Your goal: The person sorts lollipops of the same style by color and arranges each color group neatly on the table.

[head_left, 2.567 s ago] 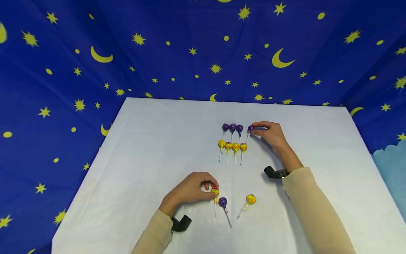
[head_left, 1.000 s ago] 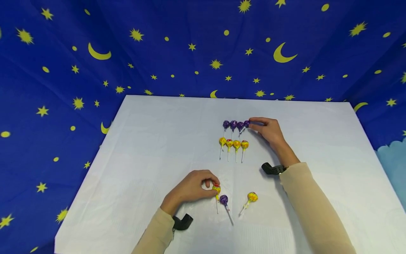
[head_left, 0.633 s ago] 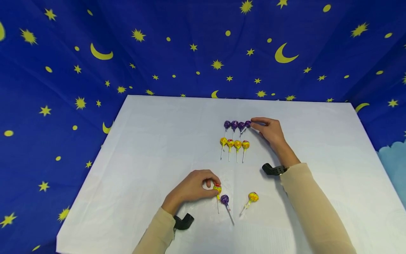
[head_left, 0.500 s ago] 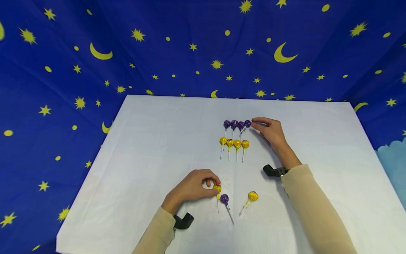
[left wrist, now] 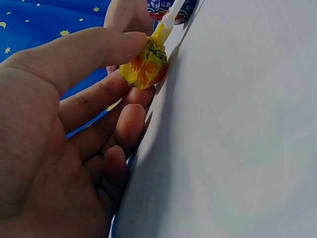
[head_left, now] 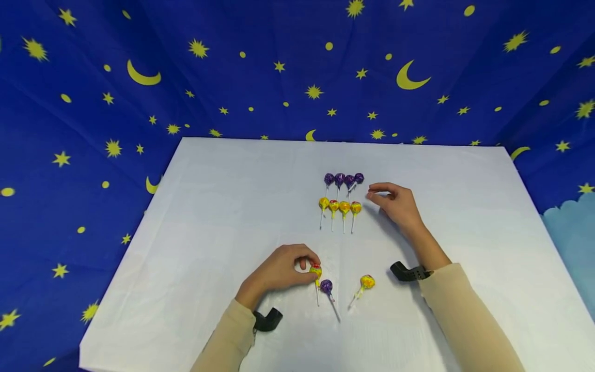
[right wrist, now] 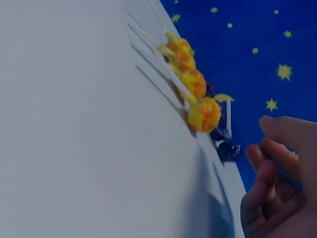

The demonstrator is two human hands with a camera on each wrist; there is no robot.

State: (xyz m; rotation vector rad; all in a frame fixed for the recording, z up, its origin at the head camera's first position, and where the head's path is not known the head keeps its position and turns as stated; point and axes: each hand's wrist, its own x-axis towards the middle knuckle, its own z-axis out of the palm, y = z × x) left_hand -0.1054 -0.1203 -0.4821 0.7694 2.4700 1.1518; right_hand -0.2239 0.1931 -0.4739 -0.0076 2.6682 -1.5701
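Observation:
My left hand (head_left: 284, 268) pinches a yellow lollipop (head_left: 316, 270) by its wrapped head between thumb and index finger, its white stick pointing toward me. In the left wrist view, the thumb covers part of that yellow wrapper (left wrist: 146, 68). My right hand (head_left: 400, 207) hovers just right of two lollipop rows, fingers loosely bent with nothing between them. Closest to it lies the rightmost purple lollipop (head_left: 359, 178) of the back row, its stick slanting over its purple neighbour (head_left: 349, 181). In the right wrist view, this stick (right wrist: 229, 116) juts up off the table.
A front row of several yellow lollipops (head_left: 344, 207) lies below the purple ones. Beside my left hand lies a loose purple lollipop (head_left: 326, 287), with a loose yellow one (head_left: 367, 281) farther right. The white table (head_left: 232, 196) ends at a blue starry cloth (head_left: 279, 82).
My right hand brought the purple lollipop left to the end of the back row, released it, and drew back toward the lower right. My left hand still pinches the yellow lollipop.

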